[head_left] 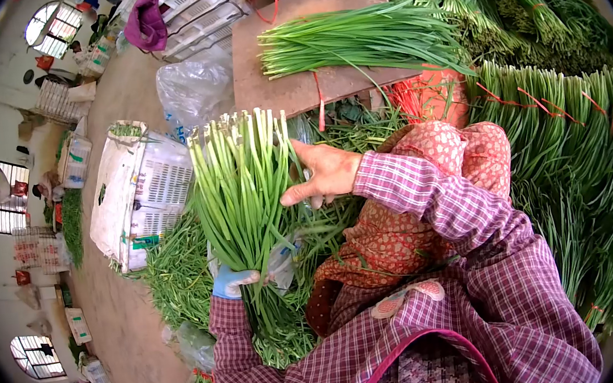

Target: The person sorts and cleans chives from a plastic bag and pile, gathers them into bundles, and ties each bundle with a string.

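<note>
The left hand [232, 281], in a light blue glove, was closed around the lower part of a bunch of green stalks [238, 192], with its thumb laid across the front; its other fingers were hidden behind the stalks. The bunch stood nearly upright before the person, over the loose greens [178, 263], its pale ends up and its dark leaves hanging below the glove. The right hand [327, 172] was open, thumb and first finger spread wide apart, at the right side of the bunch near its upper part; whether it touched the stalks, I could not tell. No tie was to be seen on this bunch, so I judged that the step in hand was the holding and evening of the stalks. From such a pose, a next move would call for a firm left hold and a gentle right hand, so that the thin stalks would not slip out or bend. A second bunch [350, 39] lay flat on the board [253, 84], beyond the right hand, and red strings [405, 98] were beside the board. Tied bundles [567, 154] were packed at the right, and a white crate [117, 198] was at the left.
</note>
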